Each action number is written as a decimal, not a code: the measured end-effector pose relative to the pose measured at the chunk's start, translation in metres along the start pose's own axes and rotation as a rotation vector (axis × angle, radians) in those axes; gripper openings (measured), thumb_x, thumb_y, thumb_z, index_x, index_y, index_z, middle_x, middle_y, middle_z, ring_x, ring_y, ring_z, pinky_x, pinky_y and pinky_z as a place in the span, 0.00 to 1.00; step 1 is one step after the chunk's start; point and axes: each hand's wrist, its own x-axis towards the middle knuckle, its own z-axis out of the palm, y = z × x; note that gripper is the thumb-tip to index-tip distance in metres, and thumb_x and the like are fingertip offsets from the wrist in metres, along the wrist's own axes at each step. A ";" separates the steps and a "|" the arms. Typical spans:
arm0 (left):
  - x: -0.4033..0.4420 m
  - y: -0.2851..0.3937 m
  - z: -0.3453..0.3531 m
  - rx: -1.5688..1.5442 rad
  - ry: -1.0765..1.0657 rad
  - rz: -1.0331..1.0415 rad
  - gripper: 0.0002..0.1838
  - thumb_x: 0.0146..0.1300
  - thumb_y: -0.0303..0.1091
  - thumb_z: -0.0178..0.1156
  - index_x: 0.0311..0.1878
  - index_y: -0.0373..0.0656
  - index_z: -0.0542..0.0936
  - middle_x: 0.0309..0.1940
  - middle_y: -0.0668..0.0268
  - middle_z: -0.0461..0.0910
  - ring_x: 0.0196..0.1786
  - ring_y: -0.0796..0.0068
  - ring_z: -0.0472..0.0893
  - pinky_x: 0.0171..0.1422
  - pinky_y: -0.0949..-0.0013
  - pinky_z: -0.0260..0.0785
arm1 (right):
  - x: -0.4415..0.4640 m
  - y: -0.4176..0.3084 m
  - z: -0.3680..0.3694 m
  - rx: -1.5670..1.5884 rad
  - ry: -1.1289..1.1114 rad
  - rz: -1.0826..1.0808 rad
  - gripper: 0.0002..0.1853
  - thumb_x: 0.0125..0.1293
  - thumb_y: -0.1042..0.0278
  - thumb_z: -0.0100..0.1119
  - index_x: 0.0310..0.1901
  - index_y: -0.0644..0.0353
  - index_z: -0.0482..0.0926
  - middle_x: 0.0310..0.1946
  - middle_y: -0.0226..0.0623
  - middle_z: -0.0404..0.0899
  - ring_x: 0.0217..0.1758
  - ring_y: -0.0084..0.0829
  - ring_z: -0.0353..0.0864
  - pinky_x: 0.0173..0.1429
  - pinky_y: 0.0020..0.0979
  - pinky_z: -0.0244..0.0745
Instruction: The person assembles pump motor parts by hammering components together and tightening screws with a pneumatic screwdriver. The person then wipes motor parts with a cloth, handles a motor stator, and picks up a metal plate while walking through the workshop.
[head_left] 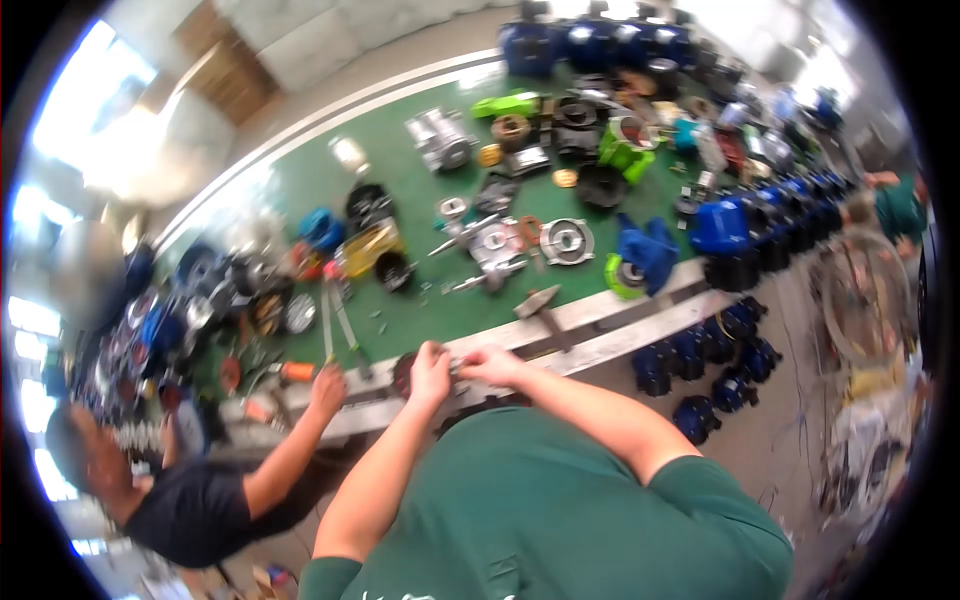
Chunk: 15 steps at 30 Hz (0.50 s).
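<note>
At the near edge of the bench, my left hand [430, 372] is closed on a dark round part [404, 375] with a reddish face, partly hidden behind the fingers. Close beside it, my right hand [492, 367] has its fingers pinched together at the same height. What the pinch holds is too small and blurred to name. A hammer [541, 308] lies on the bench just beyond my right hand, its handle pointing toward me. Farther in are silvery metal castings [493, 247] and a round metal flange [567, 242].
A co-worker in black [195, 510] stands at my left, one hand by long-shafted tools [327, 325]. Piled parts [200, 300] cover the bench's left end. Blue motor-like units [725, 228] line the right side, with more [690, 360] on the floor. A blue cloth [648, 252] lies nearby.
</note>
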 end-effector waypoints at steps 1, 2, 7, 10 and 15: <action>0.006 -0.013 0.001 -0.074 0.044 -0.038 0.12 0.66 0.33 0.60 0.48 0.35 0.78 0.39 0.53 0.84 0.42 0.64 0.83 0.50 0.63 0.75 | 0.005 0.012 -0.002 0.004 0.022 0.031 0.12 0.65 0.65 0.66 0.44 0.64 0.86 0.36 0.30 0.86 0.39 0.21 0.79 0.48 0.31 0.76; 0.001 0.003 -0.008 -0.292 0.008 -0.165 0.10 0.67 0.31 0.58 0.47 0.37 0.77 0.33 0.60 0.80 0.37 0.70 0.79 0.42 0.66 0.72 | 0.001 0.011 -0.002 0.110 0.106 0.035 0.11 0.66 0.66 0.64 0.44 0.64 0.86 0.36 0.30 0.86 0.40 0.21 0.80 0.49 0.31 0.77; -0.006 0.002 -0.042 -1.170 -0.164 -0.471 0.08 0.67 0.30 0.49 0.45 0.41 0.74 0.28 0.68 0.72 0.30 0.74 0.72 0.32 0.71 0.66 | 0.000 0.022 -0.031 0.102 0.486 -0.034 0.10 0.69 0.71 0.55 0.43 0.67 0.84 0.38 0.37 0.88 0.43 0.28 0.85 0.53 0.31 0.77; -0.012 -0.011 -0.052 -1.346 -0.179 -0.458 0.09 0.65 0.29 0.46 0.44 0.40 0.74 0.31 0.65 0.74 0.33 0.69 0.75 0.37 0.68 0.73 | -0.008 0.017 -0.042 -0.342 0.608 0.023 0.14 0.70 0.68 0.53 0.48 0.67 0.83 0.39 0.46 0.88 0.45 0.37 0.89 0.51 0.35 0.79; -0.029 -0.003 -0.058 -1.241 -0.125 -0.474 0.13 0.69 0.30 0.45 0.48 0.35 0.76 0.34 0.66 0.77 0.34 0.72 0.77 0.38 0.71 0.73 | -0.025 -0.029 -0.048 -0.433 0.565 0.109 0.13 0.71 0.66 0.54 0.47 0.67 0.83 0.29 0.39 0.86 0.35 0.32 0.86 0.44 0.35 0.78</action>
